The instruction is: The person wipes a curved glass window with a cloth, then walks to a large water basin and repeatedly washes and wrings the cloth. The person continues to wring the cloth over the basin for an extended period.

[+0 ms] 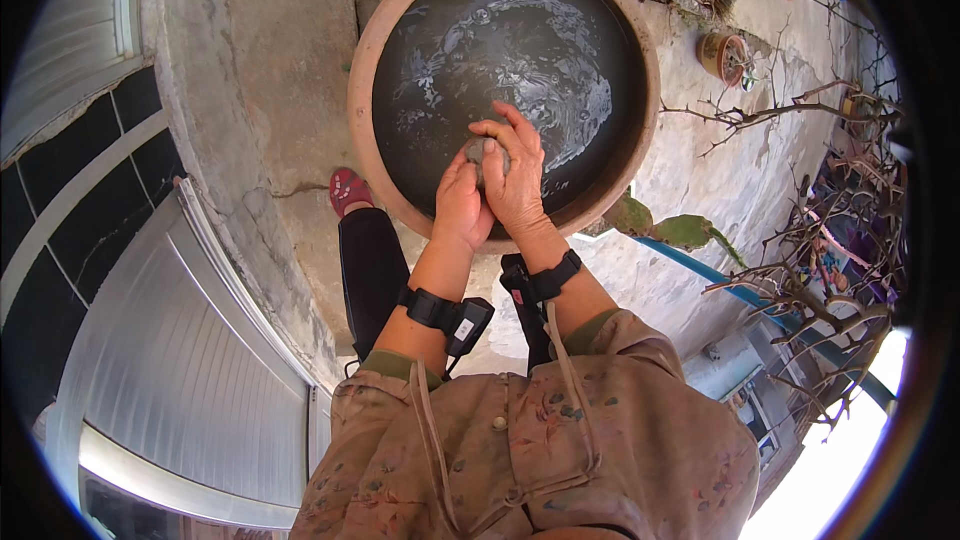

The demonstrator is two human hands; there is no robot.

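A large round clay vat [361, 112] with a thick tan rim stands in front of me. Dark water [435, 22] fills much of it, and ripples with glints of light cross its surface. Over the near part of the water my two hands come together around a small grey lump [475, 150]; whether it is stone, clay or cloth I cannot tell. My left hand [461, 199] cups it from the left and below. From the right, my right hand [516, 172] presses on it with the thumb, its other fingers bent and raised. Palms and fingers hide part of the lump.
Bare thorny branches [750, 116] reach in from the right. A green cactus pad [679, 232] sticks out beside the vat's near right rim, close to a blue bar [694, 262]. A small flowerpot [721, 58] stands farther right. Ribbed metal door panels [202, 360] line the left.
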